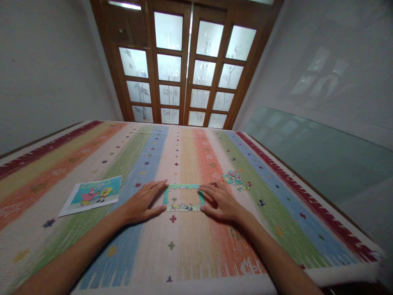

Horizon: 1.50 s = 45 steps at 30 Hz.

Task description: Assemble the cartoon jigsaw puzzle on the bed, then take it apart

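A rectangular frame of joined jigsaw puzzle pieces (183, 207) lies flat on the striped cloth, its middle showing bare fabric. My left hand (145, 203) rests at the frame's left side, fingers stretched toward the upper left corner and thumb at the lower left one. At the right side, my right hand (221, 201) touches the border with its fingertips, thumb near the lower right corner. Both hands have fingers and thumb apart, holding nothing. Beyond my right hand sits a small heap of loose puzzle pieces (233, 178). Left of my left hand lies a printed cartoon picture (97, 193).
The multicoloured striped cloth (156, 246) covers a wide surface. A greenish glass panel (319, 139) stands along the right edge, by the wall. Wooden doors (186, 82) with frosted panes are at the far end, between pale walls.
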Each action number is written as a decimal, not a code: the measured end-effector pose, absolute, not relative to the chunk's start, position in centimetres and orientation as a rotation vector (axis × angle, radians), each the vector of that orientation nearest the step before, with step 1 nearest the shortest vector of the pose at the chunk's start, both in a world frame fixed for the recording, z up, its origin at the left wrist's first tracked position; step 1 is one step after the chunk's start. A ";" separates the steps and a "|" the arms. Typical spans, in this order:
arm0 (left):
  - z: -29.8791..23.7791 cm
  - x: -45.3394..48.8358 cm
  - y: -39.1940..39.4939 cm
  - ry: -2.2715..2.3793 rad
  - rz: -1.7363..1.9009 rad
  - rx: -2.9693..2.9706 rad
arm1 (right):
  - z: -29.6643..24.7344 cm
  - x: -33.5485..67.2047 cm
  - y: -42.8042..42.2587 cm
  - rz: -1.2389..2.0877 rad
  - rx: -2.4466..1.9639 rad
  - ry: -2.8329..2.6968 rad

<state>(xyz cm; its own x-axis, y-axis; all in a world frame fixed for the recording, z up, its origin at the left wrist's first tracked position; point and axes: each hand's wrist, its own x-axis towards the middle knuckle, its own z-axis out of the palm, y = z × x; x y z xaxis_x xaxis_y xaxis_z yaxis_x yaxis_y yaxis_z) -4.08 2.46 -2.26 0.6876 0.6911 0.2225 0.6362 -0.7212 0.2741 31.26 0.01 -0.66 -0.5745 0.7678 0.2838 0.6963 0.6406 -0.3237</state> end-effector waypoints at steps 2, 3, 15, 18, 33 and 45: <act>-2.3 -4.1 2.5 1.072 0.460 2.733 | -0.7 31.3 0.1 0.223 -1.134 -2.462; -2.3 -4.1 2.5 1.069 0.458 2.735 | -0.7 31.3 0.2 0.201 -1.116 -2.461; -2.5 -4.3 2.5 1.049 0.484 2.773 | -1.4 33.2 2.3 -0.263 -1.318 -2.146; -2.8 -4.3 2.6 1.032 0.482 2.794 | -1.1 35.6 3.2 -0.335 -1.482 -2.008; -2.8 -4.3 2.6 1.025 0.475 2.801 | -1.8 42.2 4.7 -0.194 -1.884 -2.020; -2.8 -4.3 2.7 1.033 0.472 2.791 | -0.9 41.9 4.2 -0.209 -1.990 -2.063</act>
